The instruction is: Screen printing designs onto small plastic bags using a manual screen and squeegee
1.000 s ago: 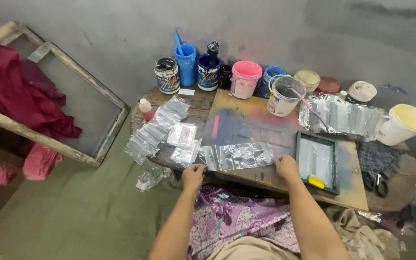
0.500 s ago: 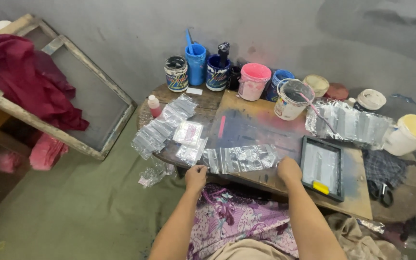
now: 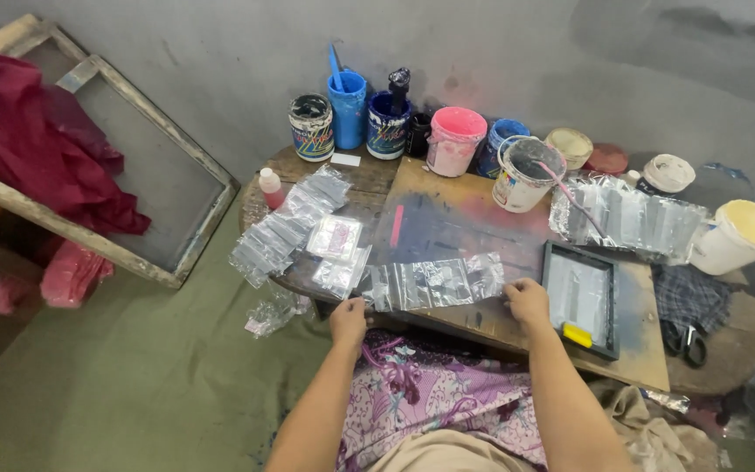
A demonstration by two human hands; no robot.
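Pinching the two ends of a crinkly strip of clear plastic pouches (image 3: 434,284), the left hand (image 3: 348,321) and right hand (image 3: 527,301) hold it flat along the near edge of a worn, paint-smeared wooden board (image 3: 474,227). Each hand's fingers curl close together over the glossy film; the fingertips themselves are too small to make out. Just left of the strip lie more slick pouches in a loose pile (image 3: 286,232), some spilling past the round wooden table's edge (image 3: 264,197). Right of the right hand sits a small dark-framed screen (image 3: 581,299) with a yellow block at its corner, nearly touching the board's near edge. Round paint tubs (image 3: 456,140) crowd the far side against the rough grey wall. A big wooden frame (image 3: 98,166) with red cloth leans at the left, well apart, leaving bare olive floor between.
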